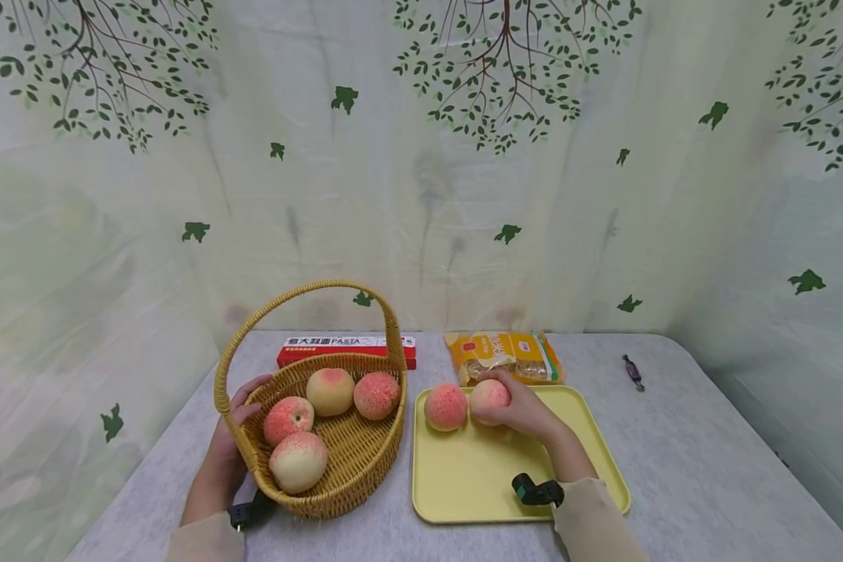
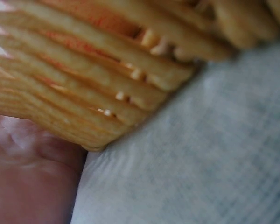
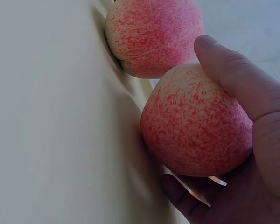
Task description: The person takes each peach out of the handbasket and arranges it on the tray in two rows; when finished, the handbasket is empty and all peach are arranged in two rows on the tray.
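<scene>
1. Behind the grey table [image 1: 702, 476] hangs a pale cloth [image 1: 393, 187] printed with branches and leaves.
2. At left stands a wicker basket [image 1: 337, 499] holding four peaches [image 1: 298, 462]; its raised wall probably keeps them from rolling.
3. The left hand [image 1: 226, 449] holds the basket's outer side, fingers along the wall and thumb at the rim, seemingly to steady it.
4. On the yellow tray [image 1: 471, 484], the right hand's [image 1: 523, 407] fingers pinch a peach [image 1: 487, 400] between thumb and fingertips, a grasp that suits its roundness.
5. A second tray peach [image 1: 446, 407] sits just beside it; whether they touch is unclear.
6. A pasta box [image 1: 309, 353] lies behind the basket, a yellow food bag [image 1: 513, 351] behind the tray, and a wrapped candy [image 1: 633, 373] to the right.
</scene>
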The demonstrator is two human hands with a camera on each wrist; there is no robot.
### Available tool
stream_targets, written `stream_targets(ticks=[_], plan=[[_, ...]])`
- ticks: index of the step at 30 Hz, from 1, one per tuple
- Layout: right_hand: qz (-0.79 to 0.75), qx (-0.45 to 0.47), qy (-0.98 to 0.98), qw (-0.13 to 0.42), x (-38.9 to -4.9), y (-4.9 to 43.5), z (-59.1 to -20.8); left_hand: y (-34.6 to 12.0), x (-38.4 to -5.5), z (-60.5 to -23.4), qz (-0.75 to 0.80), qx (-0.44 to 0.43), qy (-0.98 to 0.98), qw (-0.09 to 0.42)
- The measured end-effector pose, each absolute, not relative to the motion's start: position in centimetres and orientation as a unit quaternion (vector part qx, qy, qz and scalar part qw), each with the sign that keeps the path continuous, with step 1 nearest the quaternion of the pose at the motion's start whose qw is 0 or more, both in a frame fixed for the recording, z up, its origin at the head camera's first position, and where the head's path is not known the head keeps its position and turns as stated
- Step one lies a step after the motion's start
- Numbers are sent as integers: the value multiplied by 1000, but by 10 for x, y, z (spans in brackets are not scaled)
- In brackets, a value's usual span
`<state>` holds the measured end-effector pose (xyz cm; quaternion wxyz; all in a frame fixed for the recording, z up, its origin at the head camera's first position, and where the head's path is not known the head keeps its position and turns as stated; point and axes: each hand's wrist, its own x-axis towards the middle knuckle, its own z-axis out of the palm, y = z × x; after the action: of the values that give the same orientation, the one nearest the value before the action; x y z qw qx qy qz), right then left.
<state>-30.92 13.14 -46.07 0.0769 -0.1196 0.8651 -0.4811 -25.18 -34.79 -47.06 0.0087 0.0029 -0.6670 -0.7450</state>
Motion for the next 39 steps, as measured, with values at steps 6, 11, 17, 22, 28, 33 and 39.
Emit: stream_targets(ticks=[6, 11, 17, 22, 28, 33, 39], plan=[[-491, -120, 860, 71, -310, 133, -461, -348, -251, -471, -750, -11, -662, 12], [-495, -117, 859, 67, -310, 134, -461, -346, -250, -468, -765, -32, -643, 18], [-487, -126, 861, 79, -309, 138, -459, -344, -248, -466, -773, -34, -633, 20], [-478, -137, 863, 91, -310, 143, -460, -343, -247, -465, -772, -28, -635, 19], [-478, -134, 863, 96, -311, 148, -460, -344, -248, -466, -778, -35, -627, 18], [-477, -136, 863, 100, -312, 150, -459, -346, -249, -468, -777, -34, -628, 21], [-469, -150, 866, 89, -314, 151, -460, -347, -250, -469, -774, -32, -632, 18]])
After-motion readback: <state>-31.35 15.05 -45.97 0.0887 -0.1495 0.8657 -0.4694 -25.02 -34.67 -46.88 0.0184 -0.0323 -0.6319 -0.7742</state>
